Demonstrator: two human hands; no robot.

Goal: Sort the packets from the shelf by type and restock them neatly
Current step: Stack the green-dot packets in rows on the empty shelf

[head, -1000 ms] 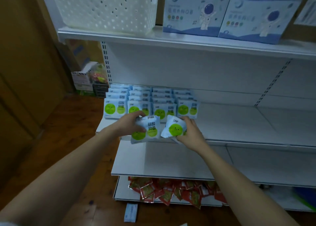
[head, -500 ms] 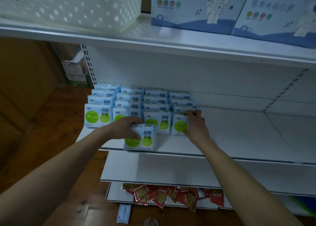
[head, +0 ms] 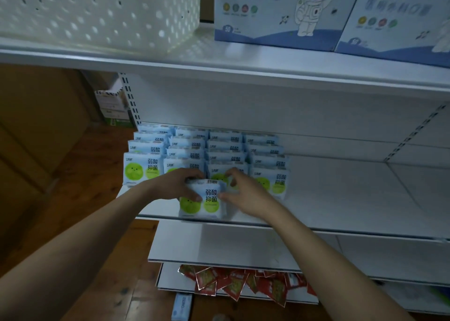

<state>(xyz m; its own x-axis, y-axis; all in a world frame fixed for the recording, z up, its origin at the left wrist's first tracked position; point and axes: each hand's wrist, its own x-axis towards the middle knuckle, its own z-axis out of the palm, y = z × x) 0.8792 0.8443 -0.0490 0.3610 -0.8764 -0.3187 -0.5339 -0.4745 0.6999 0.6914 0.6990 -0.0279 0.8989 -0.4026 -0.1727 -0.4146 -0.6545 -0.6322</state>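
I have both hands, left hand [head: 179, 185] and right hand [head: 246, 194], closed on one blue packet [head: 203, 200]. I stand it upright at the shelf [head: 341, 213] front, to extend the rows [head: 207, 150], I judge.

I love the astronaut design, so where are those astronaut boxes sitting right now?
The astronaut boxes stand on the top shelf, upper right in the head view, right of the white perforated basket.

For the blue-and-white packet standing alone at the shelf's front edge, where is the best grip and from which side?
Pinch its two upper side edges, coming from the front and above. The front packet stands upright and faces outward, with packed rows close behind, so only its top and sides are free. The left hand and right hand already hold it that way.
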